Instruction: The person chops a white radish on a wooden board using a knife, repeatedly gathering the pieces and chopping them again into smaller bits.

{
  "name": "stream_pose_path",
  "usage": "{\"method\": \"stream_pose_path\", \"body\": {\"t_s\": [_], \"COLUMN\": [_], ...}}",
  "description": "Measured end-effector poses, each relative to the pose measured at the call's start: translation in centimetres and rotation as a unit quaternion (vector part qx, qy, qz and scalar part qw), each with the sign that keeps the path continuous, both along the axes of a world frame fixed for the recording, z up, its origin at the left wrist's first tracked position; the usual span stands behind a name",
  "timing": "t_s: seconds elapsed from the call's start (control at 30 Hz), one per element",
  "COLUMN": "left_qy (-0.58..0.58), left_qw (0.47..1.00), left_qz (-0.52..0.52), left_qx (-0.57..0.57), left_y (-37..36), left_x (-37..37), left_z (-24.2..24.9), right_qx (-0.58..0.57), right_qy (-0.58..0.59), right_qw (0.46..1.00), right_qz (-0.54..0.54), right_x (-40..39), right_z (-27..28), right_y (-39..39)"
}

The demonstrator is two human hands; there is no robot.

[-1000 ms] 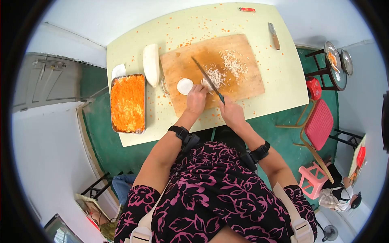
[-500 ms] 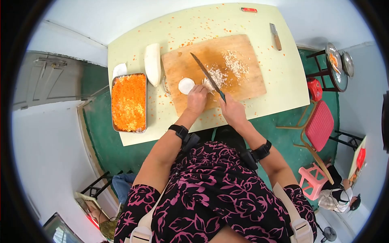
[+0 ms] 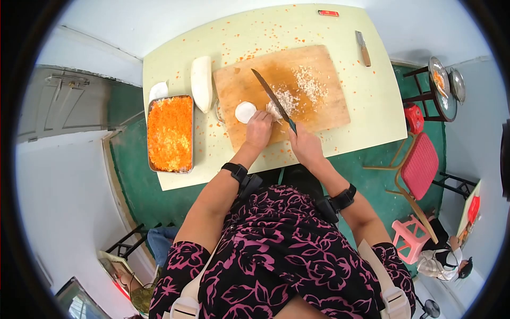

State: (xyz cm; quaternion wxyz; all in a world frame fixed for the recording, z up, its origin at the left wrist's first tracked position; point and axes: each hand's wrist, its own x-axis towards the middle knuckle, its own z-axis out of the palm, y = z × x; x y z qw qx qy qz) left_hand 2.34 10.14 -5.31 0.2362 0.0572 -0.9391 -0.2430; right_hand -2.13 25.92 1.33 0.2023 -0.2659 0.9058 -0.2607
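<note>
My right hand (image 3: 305,144) is closed round the handle of a long dark knife (image 3: 272,98), whose blade slants up and left over the wooden board (image 3: 239,85). Beside the blade, my left hand (image 3: 259,129) presses with bent fingers on thin white strips (image 3: 273,110) at the board's near side. A round white radish slice (image 3: 245,112) lies just left of those fingers. Finely chopped white bits (image 3: 309,85) are spread on the board right of the knife. A large peeled white radish (image 3: 201,85) lies left of the board.
A metal tray (image 3: 193,154) of chopped orange and yellow pieces stands at the table's left. A small wooden-handled knife (image 3: 363,49) and a red object (image 3: 328,13) lie toward the far right. Beyond the table are a red-seated chair (image 3: 419,166), a pink stool (image 3: 410,239) and two people.
The whole view has shifted very slightly. Both hands and the knife keep nearly the same places on the board.
</note>
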Motion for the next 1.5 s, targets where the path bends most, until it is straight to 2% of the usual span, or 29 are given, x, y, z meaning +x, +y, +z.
{"method": "stream_pose_path", "body": {"t_s": [0.13,0.23,0.33,0.43,0.53,0.63,0.83,0.93,1.03,1.43,1.5], "left_qy": [-0.008,0.008,-0.006,0.004,-0.039,-0.009,-0.001,-0.009,-0.013,-0.014,-0.007], "left_qw": [1.000,1.000,1.000,1.000,0.999,1.000,1.000,1.000,1.000,1.000,1.000], "left_qz": [0.003,-0.002,-0.008,-0.007,0.001,-0.003,-0.008,-0.005,-0.006,-0.008,-0.004], "left_qx": [-0.006,0.005,0.000,-0.007,-0.024,-0.007,-0.001,0.000,0.010,0.008,0.011], "left_y": [0.1,0.1,0.0,0.0,0.0,0.0,0.0,-0.1,-0.1,-0.3,-0.2], "left_x": [0.0,0.1,0.0,0.1,0.2,0.0,0.0,0.0,0.0,0.1,0.3], "left_z": [0.0,-0.1,-0.4,-0.1,0.0,0.0,-0.2,-0.1,0.2,-0.4,-0.2], "right_qx": [0.042,-0.003,0.038,0.024,-0.014,0.040,-0.028,0.042,-0.003,0.030,0.000], "right_qy": [-0.001,-0.011,-0.013,-0.012,0.015,-0.008,0.001,-0.017,-0.002,-0.003,-0.002], "right_qw": [0.999,1.000,0.999,1.000,1.000,0.999,1.000,0.999,1.000,1.000,1.000], "right_qz": [0.013,0.000,0.027,0.014,0.003,0.016,0.000,0.020,-0.001,0.011,0.000], "right_x": [0.1,0.1,0.1,0.1,0.3,0.2,0.2,0.1,0.2,0.0,0.2], "right_z": [-0.4,0.9,-0.1,0.2,1.2,-0.3,0.2,-0.4,-0.2,-0.8,-0.5], "right_y": [-0.1,0.0,-0.1,-0.1,-0.2,-0.3,-0.1,-0.3,-0.1,0.2,0.2]}}
